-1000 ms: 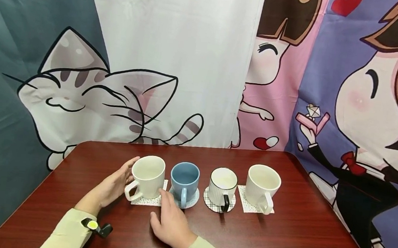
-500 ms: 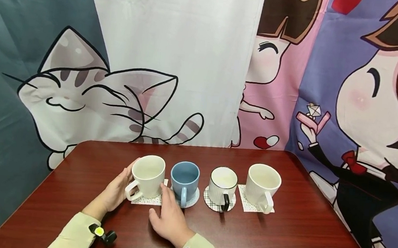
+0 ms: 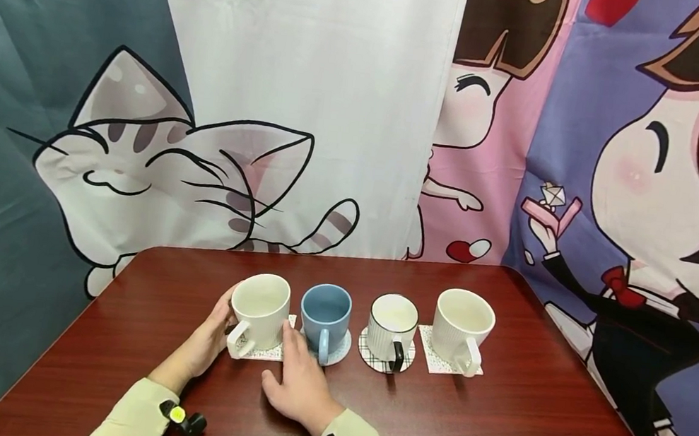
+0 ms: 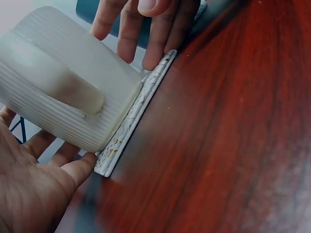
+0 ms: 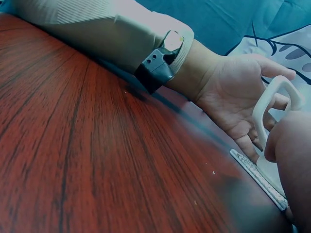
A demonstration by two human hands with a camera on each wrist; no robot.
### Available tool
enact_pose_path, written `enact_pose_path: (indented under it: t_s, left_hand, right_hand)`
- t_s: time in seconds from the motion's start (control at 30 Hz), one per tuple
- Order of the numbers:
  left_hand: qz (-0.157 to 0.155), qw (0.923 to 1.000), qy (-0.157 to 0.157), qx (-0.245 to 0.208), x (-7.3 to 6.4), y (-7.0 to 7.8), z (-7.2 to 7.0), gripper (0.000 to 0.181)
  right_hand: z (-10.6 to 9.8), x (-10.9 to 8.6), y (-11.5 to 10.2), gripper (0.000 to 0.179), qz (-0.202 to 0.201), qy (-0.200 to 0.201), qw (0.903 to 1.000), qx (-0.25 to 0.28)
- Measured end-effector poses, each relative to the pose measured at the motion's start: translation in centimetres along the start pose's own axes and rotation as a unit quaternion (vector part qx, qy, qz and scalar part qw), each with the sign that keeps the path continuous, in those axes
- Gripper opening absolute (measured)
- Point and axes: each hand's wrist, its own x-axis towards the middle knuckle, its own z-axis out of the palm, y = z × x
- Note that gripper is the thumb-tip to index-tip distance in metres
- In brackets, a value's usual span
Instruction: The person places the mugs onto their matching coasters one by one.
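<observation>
A ribbed off-white mug (image 3: pixel 267 321) stands at the left end of a row, on a square patterned coaster (image 3: pixel 271 355). Its handle (image 3: pixel 239 338) faces toward me and slightly left. My left hand (image 3: pixel 209 337) rests along the mug's left side, palm toward it, fingers reaching behind; the left wrist view shows its thumb and fingertips near the base. On the other side my right hand (image 3: pixel 301 387) touches the mug with outstretched fingers, between it and a blue mug (image 3: pixel 325 315). In the right wrist view, my right hand (image 5: pixel 303 165) covers most of the mug.
The blue mug stands on a round blue coaster (image 3: pixel 342 352). Right of it come a white mug with black rim and handle (image 3: pixel 383 335) on a round checked coaster (image 3: pixel 372 364), then another off-white mug (image 3: pixel 456 329) on a square coaster (image 3: pixel 433 362). A printed cloth (image 3: pixel 336 103) hangs behind the table (image 3: pixel 493 432).
The left mug's handle has swung from pointing left toward pointing at me. My left hand has moved slightly right and closer against the mug; my right fingertips have shifted slightly up along it.
</observation>
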Motion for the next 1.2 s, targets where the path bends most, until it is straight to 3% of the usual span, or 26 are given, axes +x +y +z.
enact_pose_path:
  t_s: [0.47, 1.2]
  left_hand:
    - [-0.018, 0.9981, 0.058, 0.010, -0.22, -0.08, 0.85, 0.056]
    - [-0.007, 0.9979, 0.058, 0.030, -0.48, -0.32, 0.89, 0.057]
  right_hand:
    - [0.15, 0.23, 0.01, 0.091, 0.003, -0.009, 0.9998, -0.017]
    - [0.46, 0.72, -0.38, 0.090, 0.023, -0.030, 0.9953, -0.089]
